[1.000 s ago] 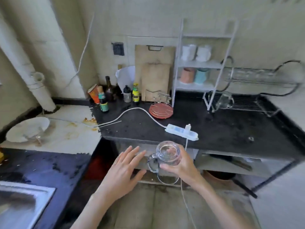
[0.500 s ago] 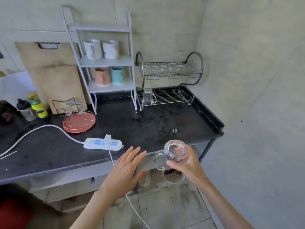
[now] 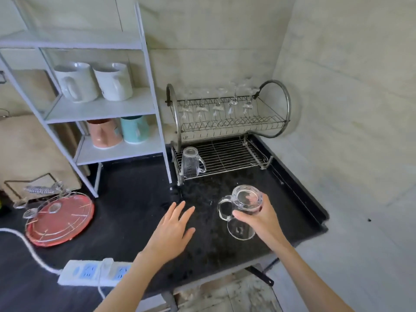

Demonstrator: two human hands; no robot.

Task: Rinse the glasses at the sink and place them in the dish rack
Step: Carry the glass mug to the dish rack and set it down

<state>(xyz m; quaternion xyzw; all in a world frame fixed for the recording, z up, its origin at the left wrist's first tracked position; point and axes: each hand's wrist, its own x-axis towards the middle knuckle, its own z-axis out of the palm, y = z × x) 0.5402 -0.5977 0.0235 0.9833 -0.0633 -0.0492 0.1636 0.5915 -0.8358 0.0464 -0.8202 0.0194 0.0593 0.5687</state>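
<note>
My right hand (image 3: 261,219) grips a clear glass mug (image 3: 242,210) upside down above the black counter, its handle pointing left. My left hand (image 3: 172,230) hovers beside it with fingers spread, holding nothing. The two-tier wire dish rack (image 3: 227,154) stands in the far right corner. A second glass mug (image 3: 191,162) sits upside down at the left end of its lower tier. Several stemmed glasses (image 3: 217,106) hang upside down in the upper tier.
A white shelf unit (image 3: 101,109) with white, pink and teal mugs stands left of the rack. A red round tray (image 3: 59,218) and a white power strip (image 3: 94,272) with its cable lie on the black counter (image 3: 135,199). Walls close the back and right side.
My view has swung right from the sink side to the rack corner. Both hands moved forward over the counter, the right one still holding the mug, closer to the rack.
</note>
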